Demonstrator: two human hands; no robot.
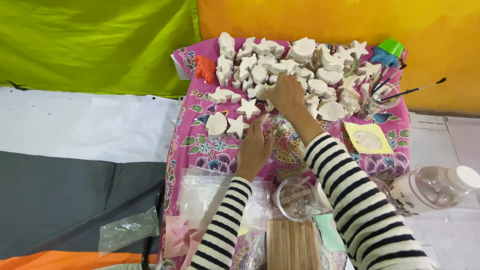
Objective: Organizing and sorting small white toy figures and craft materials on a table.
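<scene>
White plaster figures (280, 67), shaped as stars, shells and small animals, are massed along the far edge of a small table covered by a pink flowered cloth (200, 145). The right hand (285, 92) is laid on the near side of that mass, its fingers curled down over one figure; whether the piece is actually gripped cannot be told. The left hand (255, 145) is rested flat on the cloth, fingers together and holding nothing, just beside a white star (237, 125) and a shell (216, 124) set apart toward the left edge.

The figures are judged light, stiff, dry and brittle, with thin star points and fins easily chipped; each is best taken by its thick body, between thumb and fingers.

Room is scarce. An orange painted figure (205, 68) is placed at the far left corner, a jar of brushes (380, 95) and a blue star (385, 57) at the far right corner. A yellow card (367, 139) is laid near the right edge. A clear cup (295, 197), wooden sticks (292, 245) and plastic bags (210, 195) are crowded at the near edge, and a plastic bottle (435, 187) is lying off the right edge. Open cloth is left only in the middle.
</scene>
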